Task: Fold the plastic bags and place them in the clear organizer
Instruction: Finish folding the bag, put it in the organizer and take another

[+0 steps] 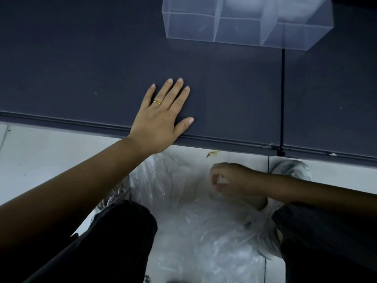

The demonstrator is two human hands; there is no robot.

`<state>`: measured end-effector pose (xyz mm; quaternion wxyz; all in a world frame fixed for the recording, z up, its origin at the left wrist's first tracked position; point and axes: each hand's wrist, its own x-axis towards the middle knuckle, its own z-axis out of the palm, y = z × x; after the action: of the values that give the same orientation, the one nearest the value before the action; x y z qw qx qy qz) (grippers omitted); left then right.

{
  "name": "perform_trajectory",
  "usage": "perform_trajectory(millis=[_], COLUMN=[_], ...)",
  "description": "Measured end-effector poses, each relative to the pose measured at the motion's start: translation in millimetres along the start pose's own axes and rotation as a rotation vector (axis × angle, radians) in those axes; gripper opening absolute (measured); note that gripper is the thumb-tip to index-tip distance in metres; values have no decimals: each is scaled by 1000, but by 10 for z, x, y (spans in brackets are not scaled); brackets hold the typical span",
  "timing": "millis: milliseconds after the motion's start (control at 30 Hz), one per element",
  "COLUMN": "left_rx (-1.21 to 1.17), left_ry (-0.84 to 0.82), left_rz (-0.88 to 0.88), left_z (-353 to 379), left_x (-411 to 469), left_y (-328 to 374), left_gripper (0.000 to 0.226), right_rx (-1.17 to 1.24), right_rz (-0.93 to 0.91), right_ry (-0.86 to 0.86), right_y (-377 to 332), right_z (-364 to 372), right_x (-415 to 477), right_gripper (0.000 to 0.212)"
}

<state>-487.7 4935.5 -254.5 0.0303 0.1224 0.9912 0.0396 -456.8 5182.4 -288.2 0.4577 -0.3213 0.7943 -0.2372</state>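
Head view looks down past the near edge of a dark counter [81,68]. The left hand [163,119] lies flat on it just inside the edge, fingers straight and spread, thumb out. It holds nothing and is probably bracing the person as they lean down. Below the edge, the right hand [230,180] reaches to the plastic bags [193,231], a loose crumpled heap on the pale floor [40,156] between the person's dark-trousered legs. Its fingers are curled and seem to pinch the film, though blur hides the exact grip. The clear organizer [191,25] stands at the far right of the counter, well apart from both hands. Pale shapes show through its far compartments, but what they are cannot be told. Bare counter between the left hand and the organizer gives room for folding. A bag lifted from the floor must clear the counter's overhanging edge.
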Motion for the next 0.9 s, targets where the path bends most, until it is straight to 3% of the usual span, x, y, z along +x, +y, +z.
perform_trajectory(millis=[67, 100, 167, 233, 267, 333, 433, 567, 633, 667, 733, 767, 833, 900], left_rx=[-9, -12, -17, -14, -14, -19, -25, -86, -352, -593, -1287, -1608, -1839, -1833], left_ry=[9, 13, 9, -2, -6, -8, -32, -57, -120, -179, -358, -445, -518, -517], left_rz=[3, 5, 3, -1, -1, -3, -14, -26, -86, -154, -299, -277, -72, -86], left_z=[1, -2, -8, -17, -16, -6, -14, -110, -214, -301, -502, -587, -711, -736], left_x=[2, 0, -2, 0, 1, -3, -3, -1, 26, 30, 26, 8, -1, 36], left_y=[-3, -4, -4, 0, 2, 0, 0, 21, 11, -7, -51, -81, -122, -106], left_gripper=[69, 69, 68, 68, 69, 69, 69, 71, 68, 68, 78, 86, 98, 98], right_rx=[180, 190, 27, -229, -356, -441, -163, 26, 136, 173, 280, 360, 508, 688], right_rz=[-35, -48, -56, -55, -81, -160, -183, -170, -156, -153, -134, -116, -60, -19], right_ry=[3, -30, -147, -287, -294, -170, 6, 189, 304, 357, 475, 530, 619, 657], right_y=[-59, -72, -76, -61, -50, -46, -176, -513, -663, -706, -718, -700, -645, -581], right_z=[-73, -42, 153, 444, 571, 685, 413, -213, -502, -635, -896, -1018, -1220, -1362], right_x=[3, 12, 19, -2, -17, -14, 36, -21, -122, -167, -231, -249, -269, -278], right_gripper=[11, 24, 74, 96, 90, 55, 15, 28, 28, 28, 28, 25, 27, 21])
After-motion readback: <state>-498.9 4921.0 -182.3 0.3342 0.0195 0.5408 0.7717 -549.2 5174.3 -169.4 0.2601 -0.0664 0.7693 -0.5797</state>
